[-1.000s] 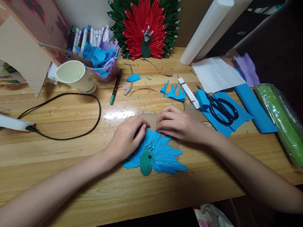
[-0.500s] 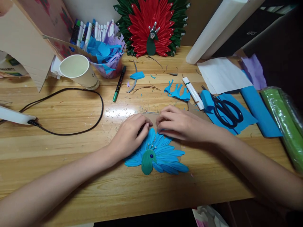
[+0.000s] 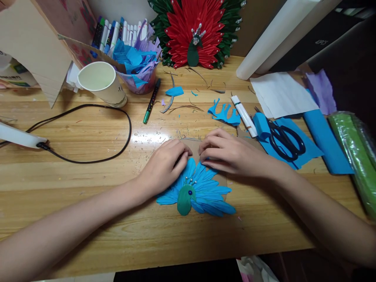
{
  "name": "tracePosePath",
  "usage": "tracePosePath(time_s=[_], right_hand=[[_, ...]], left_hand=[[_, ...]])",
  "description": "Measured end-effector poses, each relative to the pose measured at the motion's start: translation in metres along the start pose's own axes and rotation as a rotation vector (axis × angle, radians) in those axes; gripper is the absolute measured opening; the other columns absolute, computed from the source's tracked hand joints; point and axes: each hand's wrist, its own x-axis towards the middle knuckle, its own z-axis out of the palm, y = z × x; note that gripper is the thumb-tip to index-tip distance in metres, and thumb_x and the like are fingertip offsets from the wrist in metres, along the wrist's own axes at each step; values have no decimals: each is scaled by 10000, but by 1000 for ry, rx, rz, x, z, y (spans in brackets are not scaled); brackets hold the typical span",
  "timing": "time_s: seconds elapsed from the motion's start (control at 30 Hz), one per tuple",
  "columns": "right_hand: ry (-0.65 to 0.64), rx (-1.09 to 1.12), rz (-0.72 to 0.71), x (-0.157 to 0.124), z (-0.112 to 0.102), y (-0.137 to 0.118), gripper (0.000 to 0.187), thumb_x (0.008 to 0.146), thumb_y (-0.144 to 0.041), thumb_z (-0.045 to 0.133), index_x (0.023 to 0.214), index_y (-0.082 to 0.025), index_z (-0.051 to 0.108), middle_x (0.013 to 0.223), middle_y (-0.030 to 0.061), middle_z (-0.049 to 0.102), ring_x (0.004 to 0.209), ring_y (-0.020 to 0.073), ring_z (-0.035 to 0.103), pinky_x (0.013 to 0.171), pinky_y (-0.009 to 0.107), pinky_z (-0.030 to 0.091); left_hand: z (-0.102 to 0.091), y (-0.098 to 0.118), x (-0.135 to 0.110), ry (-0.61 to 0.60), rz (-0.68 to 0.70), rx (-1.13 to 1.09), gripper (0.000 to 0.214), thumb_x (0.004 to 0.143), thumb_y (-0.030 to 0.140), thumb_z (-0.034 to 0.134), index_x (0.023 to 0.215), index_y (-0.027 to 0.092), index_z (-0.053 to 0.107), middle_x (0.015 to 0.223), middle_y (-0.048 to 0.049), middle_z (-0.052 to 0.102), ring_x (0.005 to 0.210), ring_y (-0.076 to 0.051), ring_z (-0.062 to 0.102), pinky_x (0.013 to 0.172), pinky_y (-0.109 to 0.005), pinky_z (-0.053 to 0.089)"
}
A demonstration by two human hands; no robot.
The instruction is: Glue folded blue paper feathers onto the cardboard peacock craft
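A paper peacock lies flat on the table, with a green body (image 3: 184, 201), a dark blue bead eye and layered blue paper feathers (image 3: 207, 190). Behind the feathers shows a piece of brown cardboard (image 3: 223, 181). My left hand (image 3: 168, 164) rests over the upper left feathers, its fingers curled and thumb close to the index finger; whether anything is between them is hidden. Across a small gap, my right hand (image 3: 225, 150) has bent fingers closed at the tip of an upper right blue feather. Three or so pearl-headed pins (image 3: 190, 181) stand above the head.
Black scissors (image 3: 286, 141) lie on blue crepe paper at right, beside a white marker (image 3: 243, 116). A green marker (image 3: 152, 102), paper cup (image 3: 101, 84) and tub of scraps (image 3: 139, 80) stand farther back. A red-and-green peacock (image 3: 194, 35) leans behind. A cable (image 3: 130, 131) loops at left.
The whole view has shifted slightly, so the table items appear a little farther right. Both hands keep nearly the same pose at the peacock's upper feathers.
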Motion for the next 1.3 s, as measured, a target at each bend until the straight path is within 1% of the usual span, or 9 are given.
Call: tracePosePath(time_s=[0.2,0.33,0.43,0.57,0.7,1.0,1.3], right_hand=[[12,33,11,3,2,-4,170,896,-214,442,907,-181,608,911,78,599,934,213,446,785,352,418],[-8,46,-7,3,1,-3,174,897,-219,440,911,-188,611,901,78,599,928,213,450,770,349,417],[-50,61,-27,5,-1,-1,166,897,-221,447,922,-194,610,926,76,589,938,209,444,767,341,413],[-139,98,-64,10,-5,1,149,894,-209,454,904,-180,599,960,78,562,957,206,434,777,328,406],[-191,124,-84,14,-8,2,148,893,-228,454,888,-165,588,943,82,546,952,207,431,796,335,399],[-151,192,-34,11,-4,2,109,873,-205,478,895,-164,576,915,72,547,952,203,423,808,326,392],[-132,257,-71,15,-2,5,140,877,-252,489,879,-169,602,940,84,551,970,212,428,825,350,385]], left_hand=[[0,0,0,2,-1,11,135,873,166,426,881,164,561,849,-37,600,823,-155,539,747,-302,434],[0,0,0,6,6,14,133,869,162,426,872,167,559,842,-39,601,817,-159,541,734,-303,436],[0,-1,0,7,9,16,132,869,160,426,871,168,559,836,-37,598,814,-159,539,732,-304,434],[1,-1,0,7,5,24,134,872,166,423,865,164,557,831,-39,594,806,-159,533,729,-306,430],[1,-2,0,8,12,28,132,873,165,427,858,158,558,824,-38,591,802,-156,527,727,-300,424],[1,-1,0,5,19,22,132,871,160,426,856,156,557,822,-39,587,802,-154,522,722,-297,420],[1,-1,0,0,25,47,139,875,168,421,831,145,551,800,-41,575,777,-154,506,711,-293,411]])
